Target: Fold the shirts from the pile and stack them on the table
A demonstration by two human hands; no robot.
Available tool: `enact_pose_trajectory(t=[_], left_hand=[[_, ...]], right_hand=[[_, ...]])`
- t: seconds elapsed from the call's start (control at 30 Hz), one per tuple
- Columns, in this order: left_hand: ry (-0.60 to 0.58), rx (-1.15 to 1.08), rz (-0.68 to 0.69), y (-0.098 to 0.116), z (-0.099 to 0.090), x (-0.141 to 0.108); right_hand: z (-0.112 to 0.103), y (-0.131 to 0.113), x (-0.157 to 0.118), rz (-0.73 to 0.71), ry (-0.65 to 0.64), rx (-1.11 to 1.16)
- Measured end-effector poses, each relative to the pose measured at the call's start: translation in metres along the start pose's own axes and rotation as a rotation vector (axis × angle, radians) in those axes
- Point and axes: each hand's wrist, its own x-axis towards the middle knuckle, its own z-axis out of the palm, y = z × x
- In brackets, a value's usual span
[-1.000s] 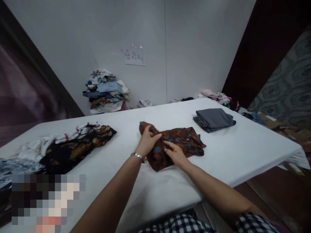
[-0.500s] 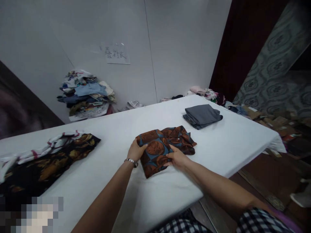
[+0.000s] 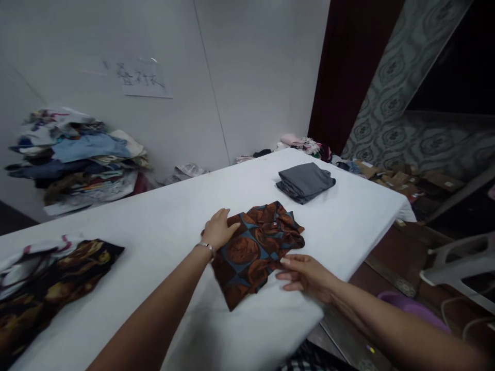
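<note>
A folded brown shirt (image 3: 247, 252) with a blue-and-rust pattern lies on the white-covered table (image 3: 174, 221), its collar end turned to the far right. Across its upper left edge rests my left hand (image 3: 218, 229), fingers stretched out and thumb apart, with a metal bracelet at the wrist. My right hand (image 3: 305, 275) is at the shirt's lower right edge, fingers spread; the thumb side is close to the cloth, and whether it touches I cannot tell. Farther back sits a folded dark grey garment (image 3: 303, 183).
A black-and-gold patterned garment (image 3: 65, 288) lies at the table's left, beside a white one with red stripes (image 3: 58, 247). A high clothes pile (image 3: 88, 154) stands behind the table. At right are cardboard boxes (image 3: 398, 180), a pale plastic stool (image 3: 460, 268) and a purple basin (image 3: 413, 309).
My right hand has let go of the shirt and drawn off its lower right edge. My left hand has loosened from the edge and lies flatter on top. The view has turned right.
</note>
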Motion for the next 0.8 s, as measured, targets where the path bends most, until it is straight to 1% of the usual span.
enact_pose_trajectory(t=[0.07,0.13,0.23,0.3,0.4,0.47,0.53,0.57,0.6,0.63,0.73,0.8], left_hand=[[-0.123,-0.053,-0.028,0.007,0.009,0.029],[-0.206,-0.101,-0.051,0.013,0.018,0.054],[-0.284,-0.168,-0.073,0.019,0.025,0.074],[-0.348,-0.226,-0.097,0.021,0.025,0.076],[-0.486,-0.326,-0.138,0.017,0.017,0.069],[-0.587,-0.438,-0.196,0.012,0.006,0.062],[-0.608,-0.579,-0.239,0.007,-0.009,0.056],[-0.582,-0.645,-0.244,0.006,-0.019,0.054],[-0.53,-0.701,-0.232,0.005,-0.031,0.052],[-0.452,-0.745,-0.204,0.005,-0.043,0.049],[-0.156,-0.843,-0.087,0.005,-0.086,0.036],[0.049,-0.849,-0.003,0.004,-0.111,0.018]], right_hand=[[0.009,-0.003,0.006,0.03,-0.045,0.008],[0.019,-0.005,0.017,0.045,-0.073,0.028],[0.031,-0.003,0.034,0.062,-0.051,0.104],[0.036,0.0,0.044,0.071,-0.012,0.152],[0.038,0.006,0.049,0.059,0.002,0.166],[0.038,0.007,0.049,-0.007,-0.011,0.131],[0.039,-0.001,0.047,-0.121,-0.032,0.048],[0.04,-0.008,0.045,-0.186,-0.049,-0.001],[0.042,-0.018,0.044,-0.255,-0.073,-0.049],[0.046,-0.03,0.043,-0.326,-0.095,-0.091],[0.058,-0.073,0.041,-0.532,-0.124,-0.197],[0.065,-0.093,0.042,-0.656,-0.137,-0.277]])
